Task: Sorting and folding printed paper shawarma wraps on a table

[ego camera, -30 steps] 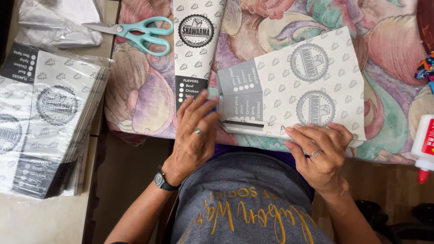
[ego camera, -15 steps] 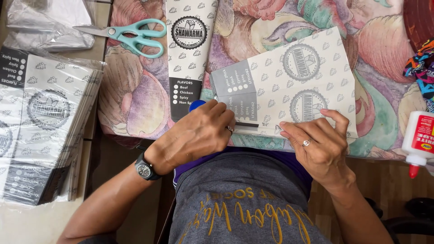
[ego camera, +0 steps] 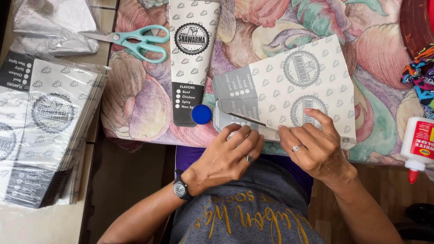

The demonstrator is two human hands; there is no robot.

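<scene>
Fingers (ego camera: 246,135) of the left hand (ego camera: 226,158) lie together and flat, pressing down on the lower left flap of the patterned paper sheet (ego camera: 294,86); nothing is gripped. Right hand (ego camera: 316,149): fingers slightly spread, index tip on the sheet's printed face, the others bearing on its near edge along the fold.

Head view, only view:
- Sheet lies tilted on the flower-patterned cloth (ego camera: 135,108) over the counter, directly ahead of the person, partly folded; grey panel at its left end.
- Blue round cap (ego camera: 201,114) just beside the sheet's left corner, close to the left fingertips.
- Finished paper sleeve (ego camera: 192,58) lies lengthwise to the left of the sheet, touching the cap.
- Teal-handled scissors (ego camera: 135,40) further left, partly off the cloth.
- Stack of flat printed sheets (ego camera: 49,131) in clear wrap at far left.
- Glue bottle (ego camera: 418,144), red nozzle, at the right edge.
- Wristwatch (ego camera: 181,190) on left wrist; a ring on each hand.
</scene>
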